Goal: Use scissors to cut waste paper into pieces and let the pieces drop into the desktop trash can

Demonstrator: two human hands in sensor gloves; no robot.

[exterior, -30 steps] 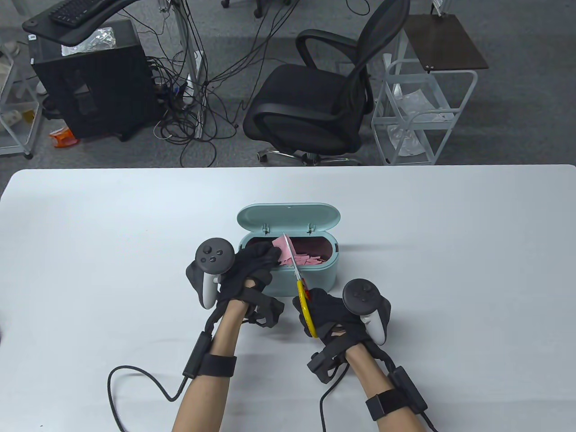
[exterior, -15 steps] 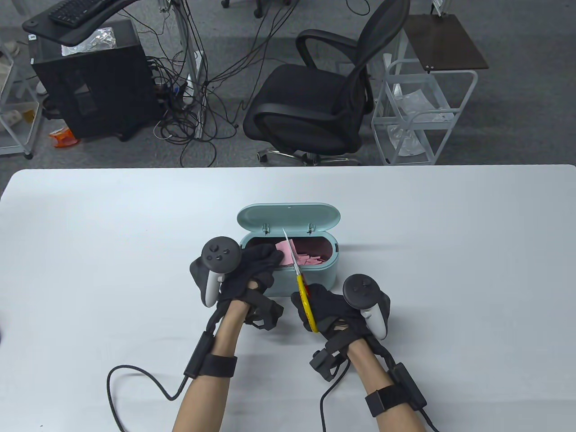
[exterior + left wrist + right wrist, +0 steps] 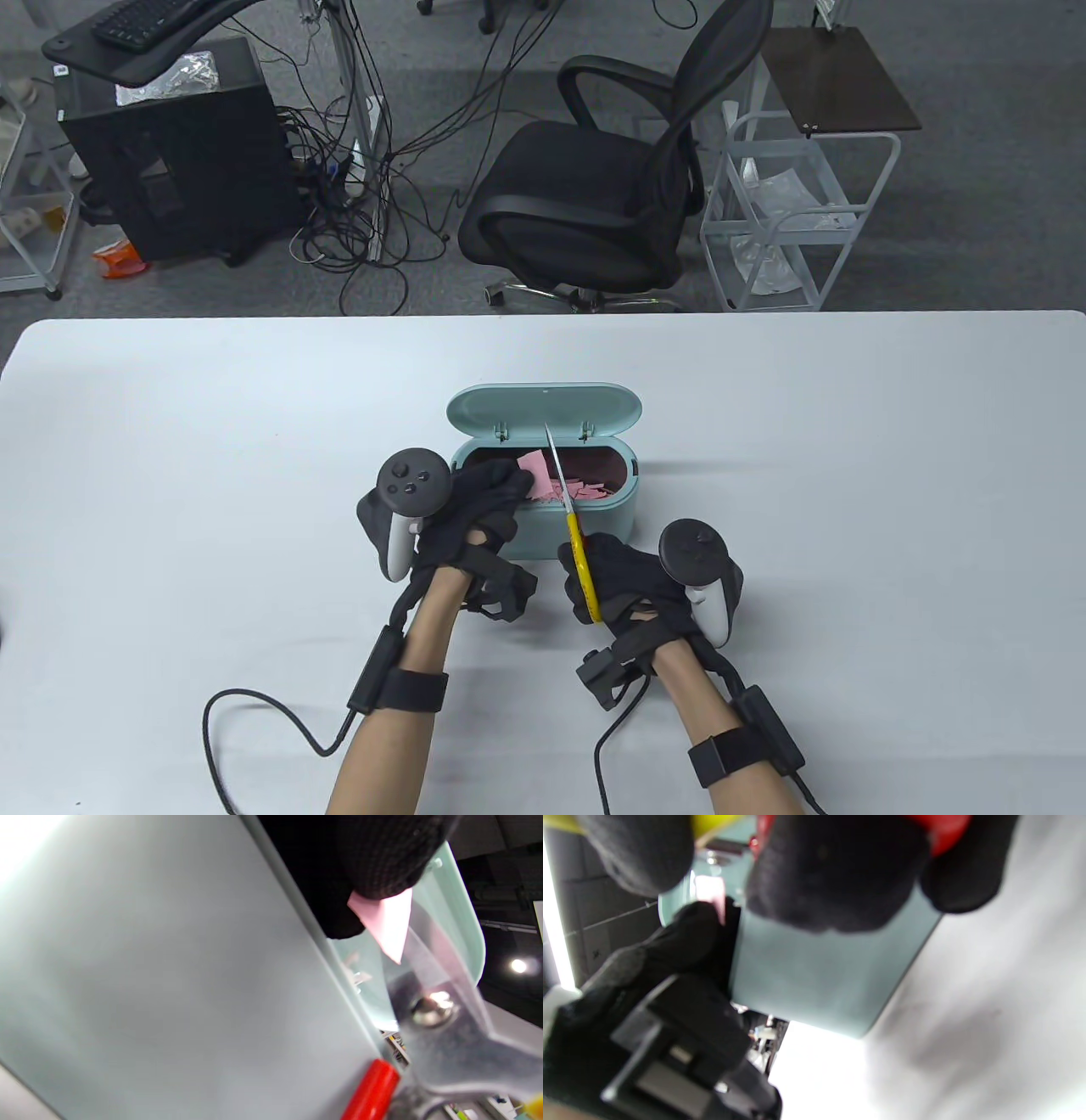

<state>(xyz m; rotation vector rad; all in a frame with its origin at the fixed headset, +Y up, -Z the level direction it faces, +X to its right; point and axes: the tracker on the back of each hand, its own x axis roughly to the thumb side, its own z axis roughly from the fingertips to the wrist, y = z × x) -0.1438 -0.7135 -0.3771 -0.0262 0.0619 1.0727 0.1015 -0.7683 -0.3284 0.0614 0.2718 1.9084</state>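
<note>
A mint desktop trash can (image 3: 594,518) stands open at the table's middle, its lid (image 3: 544,407) tipped back and several pink scraps (image 3: 585,486) inside. My left hand (image 3: 488,492) pinches a pink paper (image 3: 534,467) over the can's left end; in the left wrist view the paper (image 3: 388,921) sticks out from my fingers (image 3: 373,866). My right hand (image 3: 619,581) grips yellow-and-red scissors (image 3: 577,543) in front of the can. Their blades (image 3: 556,467) look closed and reach over the can just right of the paper.
The white table (image 3: 848,475) surrounds the can. Glove cables (image 3: 254,713) trail near the front edge. Beyond the far edge stand a black office chair (image 3: 594,195), a white cart (image 3: 797,212) and a black computer case (image 3: 170,153).
The scissor blades closed and swung right, from lying across the paper to just beside it. My right hand drifted slightly right. My left hand holds the paper in place.
</note>
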